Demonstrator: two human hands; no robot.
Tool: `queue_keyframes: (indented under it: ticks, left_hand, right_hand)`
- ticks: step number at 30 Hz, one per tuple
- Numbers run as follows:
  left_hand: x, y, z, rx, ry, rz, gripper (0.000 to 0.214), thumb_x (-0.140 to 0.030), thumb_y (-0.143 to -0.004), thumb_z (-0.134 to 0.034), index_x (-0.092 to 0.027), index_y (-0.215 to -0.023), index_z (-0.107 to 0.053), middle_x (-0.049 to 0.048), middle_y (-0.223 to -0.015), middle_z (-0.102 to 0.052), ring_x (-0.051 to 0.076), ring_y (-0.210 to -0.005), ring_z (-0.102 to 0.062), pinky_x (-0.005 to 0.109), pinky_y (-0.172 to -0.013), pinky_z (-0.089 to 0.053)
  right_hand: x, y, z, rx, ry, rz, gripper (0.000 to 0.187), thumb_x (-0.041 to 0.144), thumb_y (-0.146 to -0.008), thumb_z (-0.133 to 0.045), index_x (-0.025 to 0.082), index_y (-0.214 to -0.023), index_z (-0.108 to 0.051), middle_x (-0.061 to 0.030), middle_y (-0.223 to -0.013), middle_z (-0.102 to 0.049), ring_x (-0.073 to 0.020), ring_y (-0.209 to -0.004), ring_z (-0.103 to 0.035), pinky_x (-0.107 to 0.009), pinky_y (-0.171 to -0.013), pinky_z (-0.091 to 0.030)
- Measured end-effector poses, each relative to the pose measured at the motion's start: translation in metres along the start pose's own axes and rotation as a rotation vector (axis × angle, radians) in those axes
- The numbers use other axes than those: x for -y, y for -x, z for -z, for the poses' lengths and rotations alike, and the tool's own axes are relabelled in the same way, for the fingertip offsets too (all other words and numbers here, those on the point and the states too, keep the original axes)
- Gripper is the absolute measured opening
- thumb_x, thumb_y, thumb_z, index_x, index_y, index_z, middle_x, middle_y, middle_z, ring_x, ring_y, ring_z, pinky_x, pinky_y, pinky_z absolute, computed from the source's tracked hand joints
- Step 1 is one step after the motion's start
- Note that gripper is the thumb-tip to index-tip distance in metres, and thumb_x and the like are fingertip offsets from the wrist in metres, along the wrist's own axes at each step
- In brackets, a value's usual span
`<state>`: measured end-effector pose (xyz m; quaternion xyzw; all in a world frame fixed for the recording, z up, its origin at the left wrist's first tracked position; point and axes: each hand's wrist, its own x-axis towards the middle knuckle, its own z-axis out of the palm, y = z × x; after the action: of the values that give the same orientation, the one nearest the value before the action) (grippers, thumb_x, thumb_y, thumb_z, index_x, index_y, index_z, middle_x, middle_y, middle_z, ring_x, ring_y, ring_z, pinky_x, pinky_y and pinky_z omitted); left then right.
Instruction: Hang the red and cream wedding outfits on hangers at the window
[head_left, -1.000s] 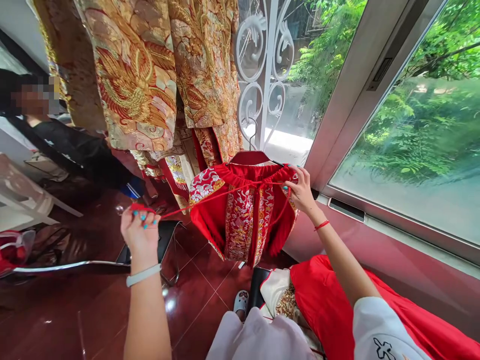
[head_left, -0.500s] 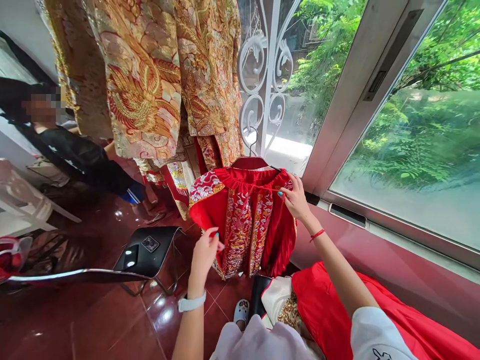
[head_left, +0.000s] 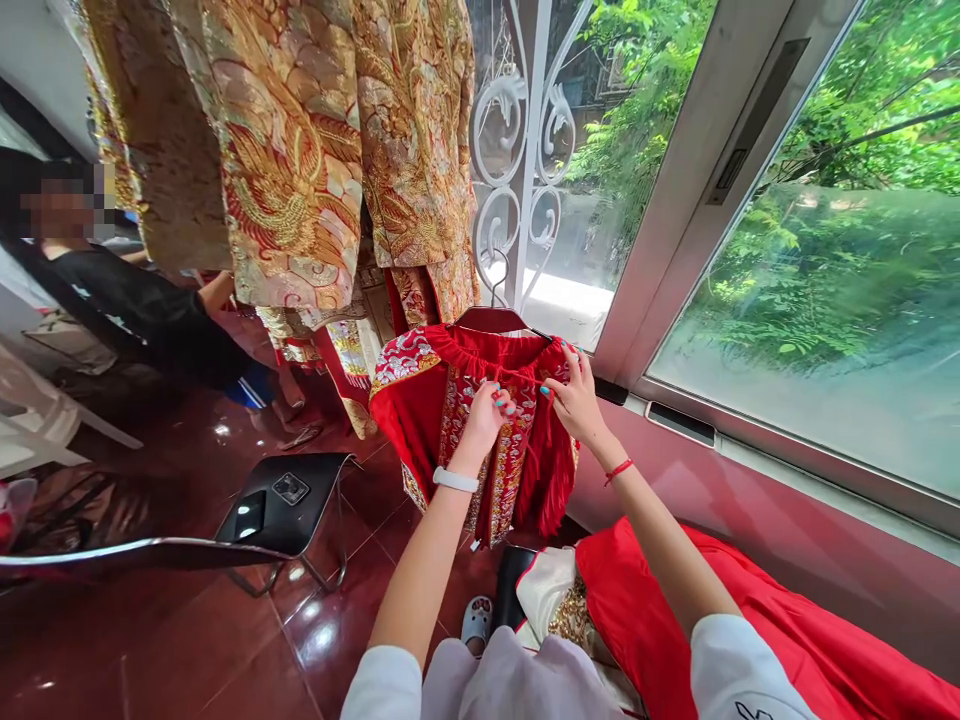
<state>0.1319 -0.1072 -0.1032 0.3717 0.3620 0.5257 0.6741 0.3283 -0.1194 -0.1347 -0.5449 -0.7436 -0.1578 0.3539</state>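
Note:
A red embroidered skirt [head_left: 405, 405] with a gathered waist hangs from a dark red hanger [head_left: 491, 319] in front of me. Silver and gold patterned panels run down its front. At the middle of the waistband my left hand [head_left: 486, 418] is closed, fingertips pinched at the thin red drawstring [head_left: 525, 377]. My right hand [head_left: 576, 398] pinches the same cord further right, its upper fingers resting against the skirt's right shoulder of fabric. Between the two hands the cord runs nearly straight. Part of the front panels is hidden behind my left forearm.
Gold embroidered garments [head_left: 292, 190] hang at upper left. A black folding chair [head_left: 300, 530] holds a phone [head_left: 291, 488]. Red cloth [head_left: 675, 590] lies at lower right beside the window ledge. A person in a dark shirt [head_left: 135, 310] is at the left.
My left hand has risen from beside the skirt's lower left to the waistband, taking the cord there. My right hand stays on the cord. The view has shifted slightly.

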Motion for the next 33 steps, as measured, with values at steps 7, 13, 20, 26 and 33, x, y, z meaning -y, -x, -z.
queue_keyframes:
  ticks: [7, 13, 20, 26, 33]
  left_hand:
    - [-0.042, 0.006, 0.030, 0.134, 0.377, 0.371, 0.030, -0.015, -0.097, -0.045, -0.019, -0.068, -0.041, -0.0128, -0.047, -0.016, 0.004, -0.032, -0.016, 0.018, -0.035, -0.013]
    - [-0.043, 0.005, 0.042, 0.121, 0.320, 0.346, 0.030, -0.016, -0.096, -0.046, -0.018, -0.066, -0.042, -0.0129, -0.047, -0.017, 0.003, -0.031, -0.016, 0.018, -0.035, -0.012]
    - [-0.041, 0.000, 0.044, 0.276, 0.283, 0.263, 0.017, -0.008, -0.085, -0.045, -0.017, -0.072, -0.051, -0.0117, -0.050, -0.019, 0.003, -0.033, -0.016, 0.016, -0.035, -0.014]
    - [-0.029, -0.003, 0.042, 0.292, 0.199, 0.140, 0.020, -0.006, -0.081, -0.060, -0.016, -0.096, -0.068, -0.0051, -0.068, -0.054, 0.000, -0.038, -0.016, 0.014, -0.037, -0.016]
    - [-0.036, -0.012, 0.042, 0.297, -0.097, -0.119, 0.038, -0.025, -0.078, -0.079, -0.023, -0.116, -0.074, -0.0030, -0.073, -0.059, 0.004, -0.047, -0.024, 0.018, -0.044, -0.023]
  right_hand:
    - [-0.012, -0.035, 0.041, 0.054, 0.077, 0.079, 0.029, 0.012, -0.092, -0.048, 0.025, -0.099, -0.073, -0.0123, -0.130, -0.058, -0.0312, -0.114, -0.049, -0.046, -0.086, -0.052]
    - [-0.002, -0.007, 0.024, 0.226, 0.004, -0.006, 0.034, 0.007, -0.087, -0.044, 0.021, -0.099, -0.073, -0.0108, -0.100, -0.070, -0.0266, -0.094, -0.060, -0.042, -0.086, -0.050]
    - [0.036, -0.006, 0.004, 0.021, -0.467, -0.343, 0.046, 0.015, -0.086, -0.044, 0.020, -0.125, -0.068, -0.0097, -0.124, -0.071, -0.0235, -0.115, -0.064, -0.040, -0.101, -0.051]
    - [0.073, -0.042, -0.035, -0.554, -0.606, -0.659, 0.034, 0.038, -0.093, -0.049, 0.019, -0.103, -0.076, -0.0133, -0.105, -0.068, -0.0255, -0.100, -0.062, -0.042, -0.092, -0.051]
    - [0.046, -0.064, -0.027, -0.062, -1.097, -0.374, 0.034, 0.054, -0.073, -0.077, 0.021, -0.065, -0.076, -0.0023, -0.065, -0.060, -0.0160, -0.066, -0.050, -0.030, -0.060, -0.042]
